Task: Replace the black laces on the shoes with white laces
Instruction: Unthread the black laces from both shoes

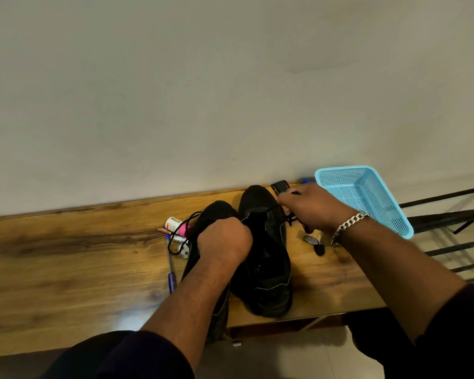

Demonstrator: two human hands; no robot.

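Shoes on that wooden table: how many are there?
2. The right shoe sits mid-table between the hands; the left shoe lies beside it, mostly hidden under the left hand and forearm.

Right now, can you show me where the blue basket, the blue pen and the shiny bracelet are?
blue basket (367, 192): head view, on its mesh floor.
blue pen (171, 272): head view, on its barrel.
bracelet (349, 224): head view, on the chain links at the right wrist.

blurred, unreadable print on a small white packet and a white tube
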